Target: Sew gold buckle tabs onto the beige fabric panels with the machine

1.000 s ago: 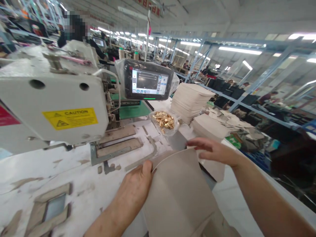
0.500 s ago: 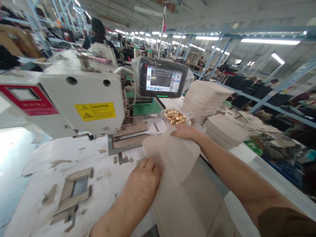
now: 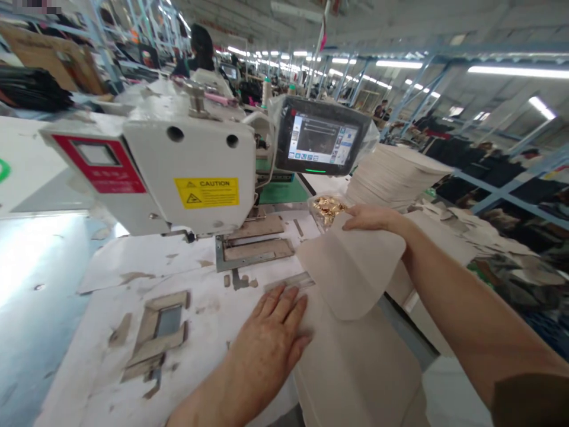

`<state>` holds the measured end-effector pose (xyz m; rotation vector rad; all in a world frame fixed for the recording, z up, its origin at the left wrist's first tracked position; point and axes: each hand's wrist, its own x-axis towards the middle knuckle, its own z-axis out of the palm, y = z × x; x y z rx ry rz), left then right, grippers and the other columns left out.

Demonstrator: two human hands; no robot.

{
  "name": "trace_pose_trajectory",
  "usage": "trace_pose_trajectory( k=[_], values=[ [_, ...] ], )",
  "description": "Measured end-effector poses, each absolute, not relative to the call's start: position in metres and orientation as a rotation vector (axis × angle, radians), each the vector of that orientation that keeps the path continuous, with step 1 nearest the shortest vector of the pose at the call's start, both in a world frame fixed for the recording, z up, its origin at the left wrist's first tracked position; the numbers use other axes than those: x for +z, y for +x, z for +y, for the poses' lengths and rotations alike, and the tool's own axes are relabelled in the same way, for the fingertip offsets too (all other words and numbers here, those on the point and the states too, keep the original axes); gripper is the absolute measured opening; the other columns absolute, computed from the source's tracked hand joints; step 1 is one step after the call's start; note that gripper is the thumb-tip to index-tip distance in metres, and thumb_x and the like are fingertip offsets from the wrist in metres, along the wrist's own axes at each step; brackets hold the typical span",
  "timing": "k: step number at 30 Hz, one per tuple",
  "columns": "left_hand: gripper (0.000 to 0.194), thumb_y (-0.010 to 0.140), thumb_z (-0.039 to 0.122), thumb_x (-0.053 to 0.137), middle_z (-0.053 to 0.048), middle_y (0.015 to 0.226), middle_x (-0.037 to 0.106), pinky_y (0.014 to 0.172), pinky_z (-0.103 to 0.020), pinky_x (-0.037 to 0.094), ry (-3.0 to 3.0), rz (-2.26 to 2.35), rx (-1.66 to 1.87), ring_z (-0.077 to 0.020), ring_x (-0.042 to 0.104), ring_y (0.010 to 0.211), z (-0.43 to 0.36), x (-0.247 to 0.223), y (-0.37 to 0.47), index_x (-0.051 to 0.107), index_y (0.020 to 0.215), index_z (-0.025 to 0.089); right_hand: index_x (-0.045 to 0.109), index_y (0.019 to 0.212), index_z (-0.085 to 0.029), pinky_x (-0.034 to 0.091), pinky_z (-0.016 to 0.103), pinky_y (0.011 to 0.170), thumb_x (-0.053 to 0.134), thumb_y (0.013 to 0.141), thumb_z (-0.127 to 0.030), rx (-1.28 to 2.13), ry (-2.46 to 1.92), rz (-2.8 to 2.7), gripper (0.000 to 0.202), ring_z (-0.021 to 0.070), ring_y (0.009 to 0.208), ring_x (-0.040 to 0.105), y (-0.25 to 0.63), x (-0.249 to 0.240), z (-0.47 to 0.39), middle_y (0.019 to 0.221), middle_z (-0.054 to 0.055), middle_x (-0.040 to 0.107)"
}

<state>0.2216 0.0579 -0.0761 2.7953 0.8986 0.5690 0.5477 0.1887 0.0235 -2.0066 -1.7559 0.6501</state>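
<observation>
My right hand [image 3: 371, 218] pinches the far edge of a beige sheet [image 3: 355, 267] and holds it raised and bent above more beige sheets [image 3: 355, 362]. My left hand [image 3: 278, 323] lies palm down with fingers stretched out, at the left edge of those lower sheets. Just past its fingertips, a flat metal strip [image 3: 296, 281] lies on the white work surface. A clear container of gold-coloured metal pieces [image 3: 326, 209] stands just beyond my right hand.
A sewing machine head [image 3: 191, 172] with a caution label stands at left, beside a clamp frame [image 3: 258, 252]. The control screen [image 3: 322, 139] is behind. A tall beige stack [image 3: 395, 175] stands at right. A square taped frame [image 3: 160, 329] lies at front left.
The view has turned left, so things sit further right. My left hand has let go of the sheet edge and spread its fingers. My right hand has lifted the beige sheet away from it.
</observation>
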Motion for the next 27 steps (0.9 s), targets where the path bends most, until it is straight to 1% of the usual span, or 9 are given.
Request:
trace_pose_trajectory(
  k=[3, 8, 10, 13, 16, 18, 20, 24, 27],
  values=[
    [0.051, 0.089, 0.034, 0.059, -0.014, 0.142, 0.054, 0.109, -0.050, 0.045, 2.812, 0.904, 0.578, -0.0320, 0.049, 0.132, 0.059, -0.074, 0.225, 0.053, 0.135, 0.014, 0.071, 0.067, -0.019, 0.050, 0.034, 0.066, 0.073, 0.065, -0.025, 0.883, -2.220, -1.775, 0.006, 0.0236, 0.065, 0.065, 0.549, 0.016, 0.185, 0.071, 0.006, 0.071],
    [0.049, 0.090, 0.035, 0.057, -0.014, 0.141, 0.055, 0.108, -0.051, 0.045, 2.856, 0.976, 0.557, -0.0308, 0.052, 0.130, 0.059, -0.074, 0.223, 0.055, 0.133, 0.014, 0.071, 0.082, -0.019, 0.053, 0.034, 0.076, 0.068, 0.072, -0.030, 0.943, -1.905, -1.629, 0.015, 0.0229, 0.076, 0.068, 0.512, -0.019, 0.204, 0.084, 0.006, 0.074],
    [0.049, 0.091, 0.037, 0.055, -0.015, 0.140, 0.056, 0.107, -0.052, 0.046, 2.886, 1.079, 0.549, -0.0316, 0.053, 0.129, 0.058, -0.076, 0.220, 0.056, 0.133, 0.012, 0.069, 0.087, -0.018, 0.054, 0.035, 0.072, 0.068, 0.072, -0.032, 1.051, -1.753, -1.513, 0.020, 0.0224, 0.072, 0.068, 0.493, -0.036, 0.215, 0.085, 0.007, 0.074],
    [0.052, 0.092, 0.042, 0.052, -0.018, 0.138, 0.056, 0.105, -0.051, 0.048, 2.891, 1.294, 0.514, -0.0344, 0.053, 0.128, 0.058, -0.080, 0.214, 0.058, 0.131, 0.009, 0.067, 0.090, -0.018, 0.054, 0.034, 0.063, 0.066, 0.075, -0.033, 1.119, -1.652, -1.425, 0.022, 0.0205, 0.062, 0.065, 0.466, -0.059, 0.230, 0.078, 0.005, 0.071],
    [0.058, 0.092, 0.048, 0.049, -0.021, 0.138, 0.054, 0.102, -0.051, 0.049, 2.885, 1.446, 0.467, -0.0378, 0.051, 0.129, 0.059, -0.084, 0.210, 0.058, 0.130, 0.006, 0.067, 0.089, -0.019, 0.053, 0.032, 0.065, 0.061, 0.080, -0.032, 0.900, -1.752, -1.559, 0.017, 0.0194, 0.065, 0.065, 0.445, -0.072, 0.241, 0.074, 0.003, 0.069],
    [0.064, 0.092, 0.053, 0.046, -0.024, 0.139, 0.053, 0.103, -0.052, 0.049, 2.895, 1.503, 0.454, -0.0389, 0.050, 0.129, 0.060, -0.086, 0.208, 0.057, 0.131, 0.003, 0.068, 0.088, -0.019, 0.052, 0.033, 0.072, 0.060, 0.082, -0.030, 0.666, -1.865, -1.686, 0.015, 0.0217, 0.076, 0.066, 0.435, -0.075, 0.246, 0.079, 0.004, 0.069],
    [0.068, 0.091, 0.056, 0.044, -0.026, 0.138, 0.052, 0.102, -0.052, 0.049, 2.913, 1.547, 0.449, -0.0395, 0.050, 0.129, 0.061, -0.087, 0.207, 0.057, 0.130, 0.002, 0.068, 0.091, -0.018, 0.051, 0.034, 0.081, 0.058, 0.084, -0.028, 0.467, -1.932, -1.784, 0.016, 0.0252, 0.089, 0.066, 0.427, -0.076, 0.248, 0.089, 0.009, 0.071],
    [0.072, 0.091, 0.059, 0.043, -0.028, 0.137, 0.052, 0.100, -0.052, 0.050, 2.952, 1.595, 0.465, -0.0417, 0.050, 0.128, 0.063, -0.089, 0.205, 0.057, 0.130, 0.001, 0.064, 0.111, -0.013, 0.046, 0.036, 0.093, 0.057, 0.087, -0.026, 0.306, -1.913, -1.864, 0.028, 0.0280, 0.106, 0.063, 0.421, -0.072, 0.243, 0.110, 0.016, 0.068],
    [0.068, 0.090, 0.057, 0.046, -0.030, 0.137, 0.052, 0.098, -0.055, 0.050, 2.982, 1.534, 0.503, -0.0445, 0.050, 0.128, 0.064, -0.092, 0.202, 0.054, 0.136, 0.008, 0.055, 0.127, -0.013, 0.048, 0.037, 0.094, 0.056, 0.088, -0.027, 0.364, -1.761, -1.852, 0.042, 0.0248, 0.104, 0.064, 0.434, -0.060, 0.224, 0.117, 0.015, 0.066]
  ],
)
